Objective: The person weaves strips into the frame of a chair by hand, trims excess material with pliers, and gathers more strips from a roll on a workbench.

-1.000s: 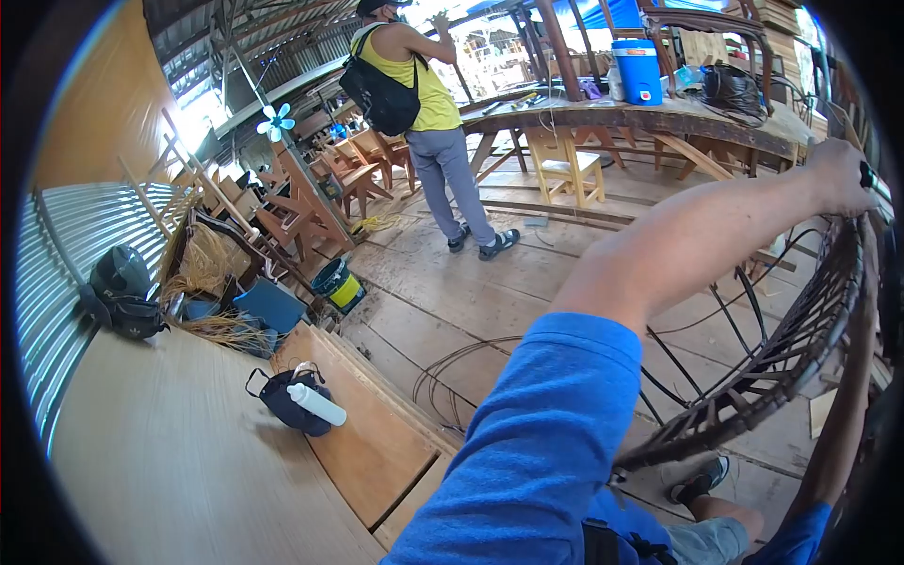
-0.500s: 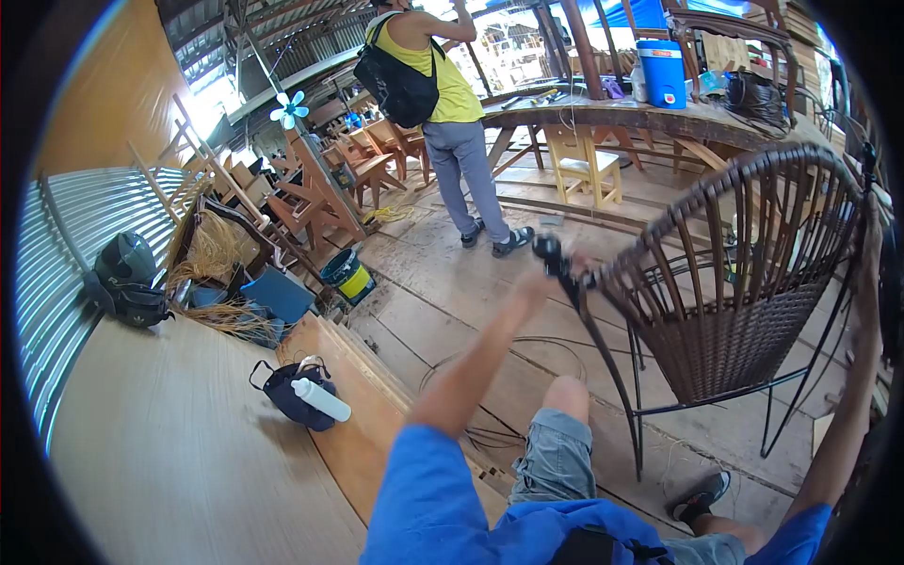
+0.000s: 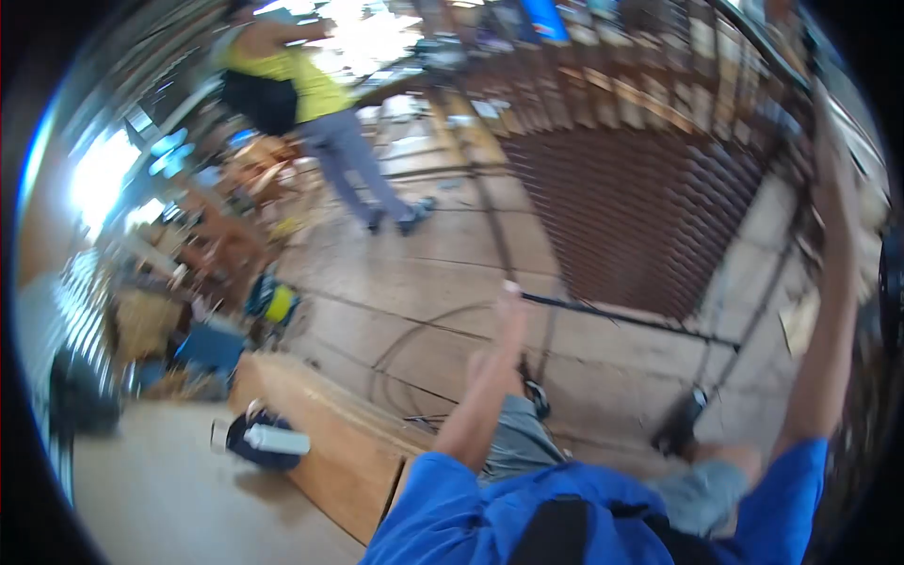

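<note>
A dark brown woven wicker chair on a thin black metal frame is raised in front of me, its slatted back toward the top of the view. At the left front corner of its frame, my left hand is closed on the metal bar, somewhat blurred. My right hand is closed on the chair's right side, high up near the rim; some of its fingers are hidden.
A person in a yellow top with a black backpack stands ahead. Plank flooring holds a loop of cable. To my left are a wooden board, a dark bag with a white bottle, and a bucket.
The chair has been lifted and tilted closer to me. My left hand has gone from its left armrest end to the lower frame corner. The view has swung right and blurred.
</note>
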Demonstrator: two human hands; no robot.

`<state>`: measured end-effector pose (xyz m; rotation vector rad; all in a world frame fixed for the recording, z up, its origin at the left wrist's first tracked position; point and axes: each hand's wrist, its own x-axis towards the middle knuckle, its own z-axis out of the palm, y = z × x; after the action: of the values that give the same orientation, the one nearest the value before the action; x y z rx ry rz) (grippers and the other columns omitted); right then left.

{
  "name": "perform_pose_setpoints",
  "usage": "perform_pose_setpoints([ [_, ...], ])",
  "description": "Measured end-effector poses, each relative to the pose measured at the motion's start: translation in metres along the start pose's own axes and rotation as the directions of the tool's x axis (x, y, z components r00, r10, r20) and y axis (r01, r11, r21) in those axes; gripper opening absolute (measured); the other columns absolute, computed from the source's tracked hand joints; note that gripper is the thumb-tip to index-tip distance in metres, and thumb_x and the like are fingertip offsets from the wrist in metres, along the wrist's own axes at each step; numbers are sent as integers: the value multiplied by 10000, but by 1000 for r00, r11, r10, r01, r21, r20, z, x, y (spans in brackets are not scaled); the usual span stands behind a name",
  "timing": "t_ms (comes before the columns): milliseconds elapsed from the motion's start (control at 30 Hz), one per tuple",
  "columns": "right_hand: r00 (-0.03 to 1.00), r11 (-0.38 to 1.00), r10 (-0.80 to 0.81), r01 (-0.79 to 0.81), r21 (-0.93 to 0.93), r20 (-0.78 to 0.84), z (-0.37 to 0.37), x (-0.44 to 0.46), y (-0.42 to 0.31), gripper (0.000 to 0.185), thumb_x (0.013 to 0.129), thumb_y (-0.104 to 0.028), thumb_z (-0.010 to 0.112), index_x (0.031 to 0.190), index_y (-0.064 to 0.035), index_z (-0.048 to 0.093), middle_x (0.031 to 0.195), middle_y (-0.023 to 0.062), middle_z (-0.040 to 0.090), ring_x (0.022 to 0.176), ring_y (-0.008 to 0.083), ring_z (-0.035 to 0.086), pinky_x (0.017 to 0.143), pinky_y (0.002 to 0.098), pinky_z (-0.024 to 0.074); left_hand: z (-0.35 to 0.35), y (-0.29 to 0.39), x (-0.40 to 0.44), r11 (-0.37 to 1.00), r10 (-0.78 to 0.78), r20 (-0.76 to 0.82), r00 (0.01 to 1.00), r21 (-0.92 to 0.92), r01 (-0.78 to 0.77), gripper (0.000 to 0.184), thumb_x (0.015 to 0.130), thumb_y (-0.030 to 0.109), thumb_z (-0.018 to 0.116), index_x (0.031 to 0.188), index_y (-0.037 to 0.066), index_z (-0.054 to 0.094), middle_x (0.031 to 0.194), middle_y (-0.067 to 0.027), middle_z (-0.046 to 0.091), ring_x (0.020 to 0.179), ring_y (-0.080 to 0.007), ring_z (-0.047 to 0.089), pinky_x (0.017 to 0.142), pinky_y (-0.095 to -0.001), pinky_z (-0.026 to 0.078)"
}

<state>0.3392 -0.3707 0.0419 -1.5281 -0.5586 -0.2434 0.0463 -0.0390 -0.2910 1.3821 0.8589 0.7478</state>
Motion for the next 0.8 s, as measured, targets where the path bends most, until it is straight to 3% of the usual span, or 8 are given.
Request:
perform_pose_setpoints([
  [200, 978, 966, 112, -66, 251, -174, -9, 2, 20, 452, 928, -496, 455, 992, -60, 555, 563, -34, 352, 430, 102, 311, 358, 254, 292, 29, 20, -18, 999, 52, 17, 998, 8, -53, 473, 947, 511, 401, 690, 117, 448, 599, 27, 444, 521, -73, 409, 467, -222, 325],
  [333, 985, 985, 104, -82, 152, -137, -19, -14, 16, 422, 939, -498, 414, 1058, -117, 549, 605, -17, 412, 457, 88, 351, 394, 261, 326, 39, 23, -19, 999, 10, 24, 1000, -39, -9, 432, 949, 502, 414, 774, 110, 461, 600, 23, 427, 505, -74, 383, 451, -219, 331],
  [467, 981, 1000, -7, 5, -12, -196, -21, 6, 34, 482, 954, -488, 361, 1182, -88, 502, 776, 74, 527, 648, 144, 493, 572, 315, 440, 9, -8, -11, 996, 78, 79, 994, -58, -73, 425, 946, 504, 420, 793, 110, 461, 616, 23, 433, 514, -74, 387, 436, -220, 321],
  [567, 988, 979, -32, 1, -203, -149, -23, 19, 46, 532, 952, -485, 357, 1347, -130, 392, 1026, 161, 582, 861, 192, 560, 813, 393, 454, 11, 13, -29, 993, -28, -71, 997, -116, 20, 428, 949, 500, 407, 791, 104, 455, 616, 16, 439, 495, -80, 392, 418, -222, 314],
  [633, 999, 995, 8, -12, -101, -45, -17, 14, 36, 482, 948, -486, 390, 1234, -103, 453, 879, 119, 543, 711, 131, 499, 668, 311, 386, 14, 30, -37, 999, -24, -75, 997, -46, 21, 455, 947, 509, 391, 766, 96, 446, 597, 10, 431, 472, -85, 392, 408, -224, 311],
  [667, 988, 988, 152, -152, 21, 7, -9, 0, 32, 463, 948, -475, 424, 1073, -47, 550, 667, 41, 505, 498, 61, 430, 428, 207, 350, 13, 30, -38, 1000, -2, -73, 997, 4, 3, 470, 946, 517, 383, 752, 93, 441, 588, 7, 425, 462, -88, 392, 404, -226, 309],
  [700, 989, 981, 138, -129, 148, -55, 0, -4, 32, 452, 950, -491, 401, 953, -59, 535, 512, -47, 319, 378, 54, 324, 345, 237, 258, 11, 30, -39, 999, 17, -71, 997, 52, -14, 485, 944, 525, 374, 739, 90, 436, 579, 5, 419, 453, -90, 391, 400, -228, 308],
  [800, 989, 982, -81, 100, 162, -121, -5, -8, 41, 417, 952, -396, 464, 1121, -20, 530, 641, 18, 487, 470, 79, 454, 396, 230, 355, 13, 31, -27, 980, 50, -118, 992, 196, -26, 534, 932, 566, 355, 696, 92, 420, 548, 0, 405, 436, -96, 391, 395, -234, 309],
])
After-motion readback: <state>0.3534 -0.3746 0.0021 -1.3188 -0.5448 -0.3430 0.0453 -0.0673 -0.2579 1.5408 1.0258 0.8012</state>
